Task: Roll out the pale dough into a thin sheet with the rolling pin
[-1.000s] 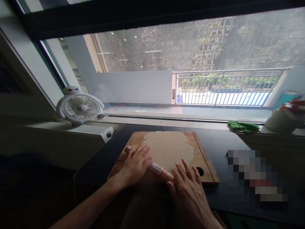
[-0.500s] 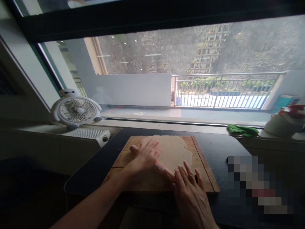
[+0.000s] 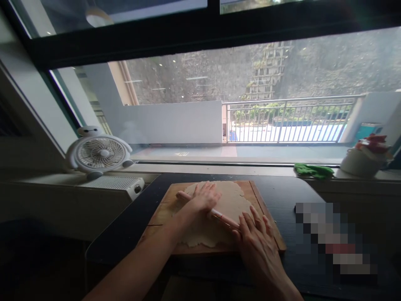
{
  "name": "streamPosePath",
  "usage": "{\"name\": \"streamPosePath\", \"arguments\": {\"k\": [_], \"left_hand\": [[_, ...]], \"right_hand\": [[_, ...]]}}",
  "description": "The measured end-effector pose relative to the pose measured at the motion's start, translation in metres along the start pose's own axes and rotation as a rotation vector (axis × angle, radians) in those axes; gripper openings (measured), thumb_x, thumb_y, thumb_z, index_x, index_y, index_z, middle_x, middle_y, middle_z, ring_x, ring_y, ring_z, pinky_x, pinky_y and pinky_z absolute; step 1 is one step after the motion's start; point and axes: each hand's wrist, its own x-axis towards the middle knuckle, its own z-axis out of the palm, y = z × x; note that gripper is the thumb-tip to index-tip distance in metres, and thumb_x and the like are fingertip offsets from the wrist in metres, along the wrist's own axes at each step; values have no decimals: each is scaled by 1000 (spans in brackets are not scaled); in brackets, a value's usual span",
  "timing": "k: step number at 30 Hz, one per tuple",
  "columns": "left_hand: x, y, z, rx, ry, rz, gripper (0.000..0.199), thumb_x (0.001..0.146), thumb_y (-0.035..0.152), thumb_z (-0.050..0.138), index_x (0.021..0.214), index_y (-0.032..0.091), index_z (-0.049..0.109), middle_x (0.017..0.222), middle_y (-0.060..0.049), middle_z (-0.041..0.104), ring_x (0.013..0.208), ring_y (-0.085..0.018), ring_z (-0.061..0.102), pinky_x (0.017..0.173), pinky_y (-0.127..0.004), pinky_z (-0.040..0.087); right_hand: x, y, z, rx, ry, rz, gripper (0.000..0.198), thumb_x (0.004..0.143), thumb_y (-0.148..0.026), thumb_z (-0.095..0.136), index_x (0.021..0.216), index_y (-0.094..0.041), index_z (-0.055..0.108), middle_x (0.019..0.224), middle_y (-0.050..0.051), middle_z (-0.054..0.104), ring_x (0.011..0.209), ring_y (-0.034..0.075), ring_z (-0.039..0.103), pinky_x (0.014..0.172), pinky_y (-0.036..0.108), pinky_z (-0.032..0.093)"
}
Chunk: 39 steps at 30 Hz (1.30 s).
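Note:
A wooden rolling pin (image 3: 225, 219) lies slantwise across a wide, thin sheet of pale dough (image 3: 230, 198). My left hand (image 3: 205, 197) rests flat on the pin's upper left part, fingers stretched forward over the dough. On the pin's lower right end lies my right hand (image 3: 255, 230), its fingers spread and reaching past it. Neither hand wraps around the pin. Under the dough is a wooden board (image 3: 163, 209), whose near part is partly covered by my left forearm.
The board sits on a dark table (image 3: 125, 225). Behind it a green cloth (image 3: 313, 171) and a white pot (image 3: 360, 161) stand on the windowsill. A white fan (image 3: 103, 153) is at left. A blurred-out object (image 3: 335, 240) lies at right.
Both hands have slid the rolling pin forward and to the right over the dough. More of the dough's near edge shows now. The view has tilted slightly upward.

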Motion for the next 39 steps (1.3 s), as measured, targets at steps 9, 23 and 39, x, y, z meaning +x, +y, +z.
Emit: {"name": "streamPosePath", "arguments": {"k": [9,23,39], "left_hand": [[-131,-12,-2,92,136,-40,54,95,39,24,142,14,29,147,-7,28,138,-22,16,113,-48,11],[-2,19,2,18,-57,-52,55,92,41,28,141,16,33,147,-8,28,136,-27,22,109,-53,17],[-55,57,-2,3,67,196,52,95,46,19,140,23,33,145,-5,34,137,-22,20,111,-49,13]], "right_hand": [[-34,-28,-3,195,107,-170,33,87,-30,51,119,-22,54,126,2,57,133,25,28,110,45,14],[-17,29,-7,-40,102,-82,33,89,-30,44,118,-19,56,125,7,57,131,29,31,103,49,29],[-77,108,-48,-251,186,-313,28,77,-32,53,103,-27,61,114,3,62,115,29,51,83,43,44]]}}
